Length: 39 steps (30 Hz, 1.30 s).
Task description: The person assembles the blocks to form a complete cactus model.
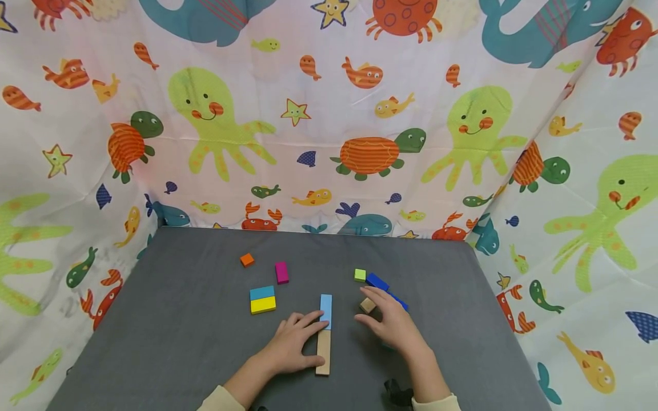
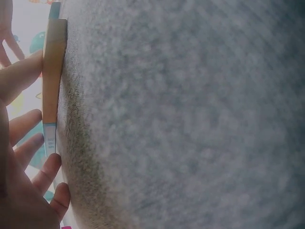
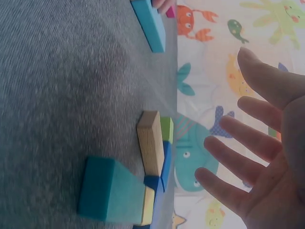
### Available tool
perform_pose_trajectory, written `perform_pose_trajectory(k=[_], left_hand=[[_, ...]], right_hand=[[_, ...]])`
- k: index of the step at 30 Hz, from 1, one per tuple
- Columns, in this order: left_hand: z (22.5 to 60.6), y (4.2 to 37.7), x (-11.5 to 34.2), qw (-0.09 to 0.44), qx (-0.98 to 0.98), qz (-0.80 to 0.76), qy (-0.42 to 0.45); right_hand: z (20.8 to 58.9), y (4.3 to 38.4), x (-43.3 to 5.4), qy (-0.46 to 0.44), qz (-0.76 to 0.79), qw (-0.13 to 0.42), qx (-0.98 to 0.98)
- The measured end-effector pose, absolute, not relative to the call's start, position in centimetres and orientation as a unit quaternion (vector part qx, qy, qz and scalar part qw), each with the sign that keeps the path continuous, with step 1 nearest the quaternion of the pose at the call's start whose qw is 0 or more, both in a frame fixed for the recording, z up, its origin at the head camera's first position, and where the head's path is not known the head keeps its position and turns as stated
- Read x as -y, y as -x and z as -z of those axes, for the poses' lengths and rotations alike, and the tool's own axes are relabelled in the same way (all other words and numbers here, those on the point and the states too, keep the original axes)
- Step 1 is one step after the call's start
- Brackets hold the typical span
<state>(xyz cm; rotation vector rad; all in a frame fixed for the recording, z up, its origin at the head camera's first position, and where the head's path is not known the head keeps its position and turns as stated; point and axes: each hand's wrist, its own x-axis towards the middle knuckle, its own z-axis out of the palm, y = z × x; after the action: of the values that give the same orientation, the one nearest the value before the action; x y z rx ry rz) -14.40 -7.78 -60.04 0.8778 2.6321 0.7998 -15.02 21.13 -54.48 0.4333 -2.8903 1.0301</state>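
Observation:
A light blue block (image 1: 326,302) and a plain wooden block (image 1: 323,357) lie end to end in a line on the grey table. My left hand (image 1: 292,348) is at their left side, its thumb touching the wooden block and its fingertips at the light blue one. The left wrist view shows the thumb against the wood (image 2: 53,81) and the fingers spread. My right hand (image 1: 396,322) hovers above the right-hand blocks, fingers apart and holding nothing. Under it are a short wooden block (image 1: 367,305) and blue blocks (image 1: 377,281); a teal block (image 3: 97,188) shows in the right wrist view.
A lime green block (image 1: 360,275) sits at the back right. On the left are an orange block (image 1: 247,260), a magenta block (image 1: 281,273), and a blue block (image 1: 262,293) against a yellow one (image 1: 263,306). A printed curtain (image 1: 231,200) stands behind the table.

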Motion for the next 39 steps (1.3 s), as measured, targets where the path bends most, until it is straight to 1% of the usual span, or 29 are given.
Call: perform_pose_trajectory(k=[6,14,19,24,28,39], left_hand=[[60.8,14.6,7.9,0.121,-0.905,-0.273,-0.304],[60.1,14.6,7.9,0.141,-0.903,-0.277,-0.296],[59.8,14.5,7.9,0.143,-0.903,-0.279,-0.292],[59.7,14.4,7.9,0.145,-0.902,-0.283,-0.293],[59.8,14.4,7.8,0.140,-0.900,-0.287,-0.297],[60.8,14.5,8.1,0.120,-0.896,-0.299,-0.304]], right_hand=[[54.2,14.6,-22.1,-0.115,-0.333,0.011,0.936],[54.0,14.4,-23.3,-0.095,-0.332,-0.001,0.938],[54.2,14.2,-24.3,-0.090,-0.317,0.002,0.944],[54.6,13.9,-25.5,-0.087,-0.298,0.017,0.950],[55.0,13.8,-26.2,-0.078,-0.290,0.026,0.953],[56.6,13.7,-27.0,-0.024,-0.287,0.001,0.957]])
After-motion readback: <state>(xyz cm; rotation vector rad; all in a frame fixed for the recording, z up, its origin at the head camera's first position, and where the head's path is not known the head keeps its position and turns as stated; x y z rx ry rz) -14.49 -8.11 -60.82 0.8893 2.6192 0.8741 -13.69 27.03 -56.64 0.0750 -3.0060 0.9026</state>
